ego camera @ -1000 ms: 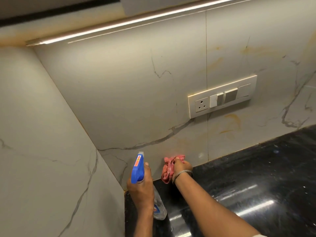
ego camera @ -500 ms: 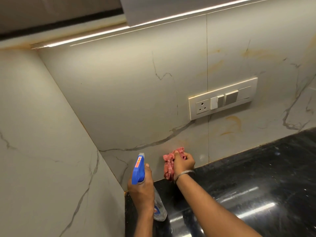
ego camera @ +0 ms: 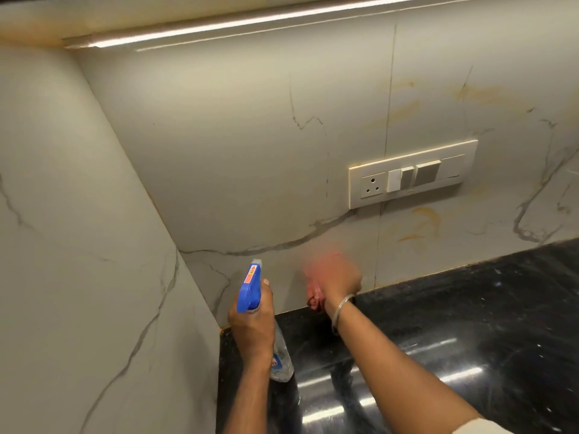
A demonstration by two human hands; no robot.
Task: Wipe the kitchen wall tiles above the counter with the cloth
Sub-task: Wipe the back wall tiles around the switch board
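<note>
My right hand presses a pink cloth against the marble-look wall tiles, low down just above the black counter. Hand and cloth are blurred by motion. A metal bangle sits on that wrist. To the left, my left hand grips a clear spray bottle with a blue trigger head, nozzle pointing up toward the wall near the corner.
A cream switch and socket plate is mounted on the wall up and right of the cloth. Orange-brown stains mark the tile below it. A side wall meets the back wall at left. A light strip runs overhead.
My right hand has slid the cloth up and to the right along the lower wall. The left hand keeps the spray bottle in nearly the same place.
</note>
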